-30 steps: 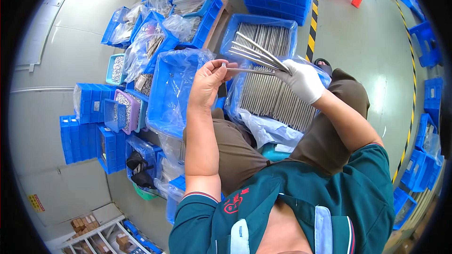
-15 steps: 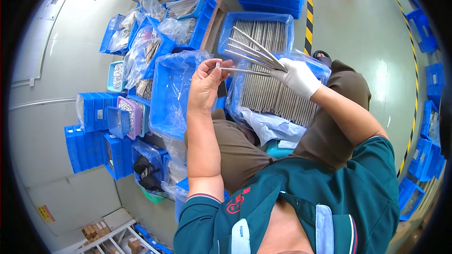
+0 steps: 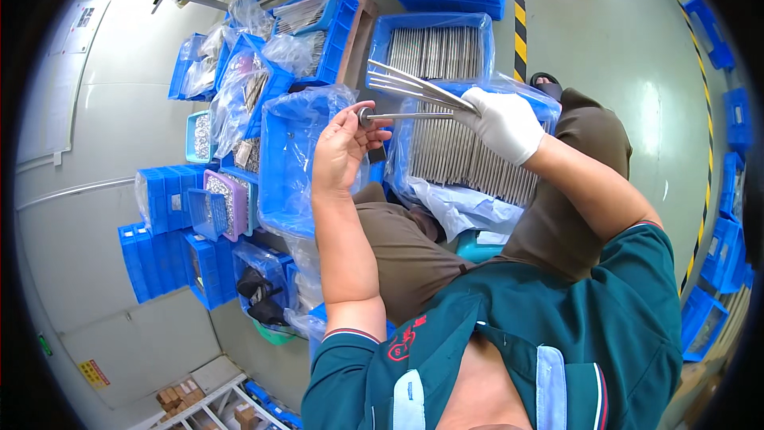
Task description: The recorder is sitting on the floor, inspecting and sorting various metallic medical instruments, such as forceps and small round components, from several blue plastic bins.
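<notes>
My right hand (image 3: 503, 123), in a white glove, is wrapped round a fan of several thin metal rods (image 3: 410, 86) that point left. One rod reaches across to a small round, dark metal piece (image 3: 365, 117), held between the thumb and forefinger of my bare left hand (image 3: 342, 147). The rod's tip meets this piece or lies just behind it; I cannot tell which. The left hand's other fingers are loosely spread. Below the right hand, rows of similar metal rods (image 3: 458, 158) fill a plastic-lined blue bin.
Beyond it stands another blue bin (image 3: 436, 19) of rods. A blue bin (image 3: 285, 161) lined with clear plastic is beside my left hand. Further left are a purple basket (image 3: 236, 205) of small shiny parts and stacked blue crates (image 3: 167, 199). White paper (image 3: 458, 211) lies near my knees.
The round piece has turned in my left fingers, so its dark round side now shows. The rods in my right hand have shifted slightly and sit closer together. The whole view has tilted a little.
</notes>
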Motion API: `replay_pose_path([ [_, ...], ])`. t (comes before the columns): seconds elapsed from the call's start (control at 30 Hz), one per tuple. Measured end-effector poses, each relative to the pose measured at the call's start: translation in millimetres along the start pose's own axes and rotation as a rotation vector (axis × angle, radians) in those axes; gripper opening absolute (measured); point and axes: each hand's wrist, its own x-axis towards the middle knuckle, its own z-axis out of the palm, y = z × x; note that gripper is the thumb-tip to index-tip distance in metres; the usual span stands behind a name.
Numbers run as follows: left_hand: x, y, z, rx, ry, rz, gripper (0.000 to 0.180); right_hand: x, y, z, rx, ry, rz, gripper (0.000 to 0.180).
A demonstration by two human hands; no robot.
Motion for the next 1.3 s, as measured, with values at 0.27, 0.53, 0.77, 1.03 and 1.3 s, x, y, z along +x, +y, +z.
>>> replay_pose_path([
  [0.27,8.3,-11.3,-26.8,0.143,-0.076,-0.007,0.028,-2.8,-1.0,-6.5,-0.126,0.056,-0.122,0.017],
  [0.53,5.2,-20.5,-3.8,0.153,-0.132,0.086,0.027,-1.8,2.0,1.2,0.009,-0.071,0.001,0.019],
  [0.77,4.7,-18.0,-3.3,0.200,-0.087,0.107,0.029,-0.3,1.5,4.5,0.054,-0.075,0.033,0.019],
  [1.03,5.7,-6.2,-24.3,0.184,0.187,0.195,0.036,3.4,7.6,-1.2,0.129,-0.240,0.075,0.020],
  [1.3,5.0,-13.0,-14.5,0.192,0.020,0.133,0.041,6.4,-7.1,-4.5,0.267,-0.385,0.173,0.024],
])
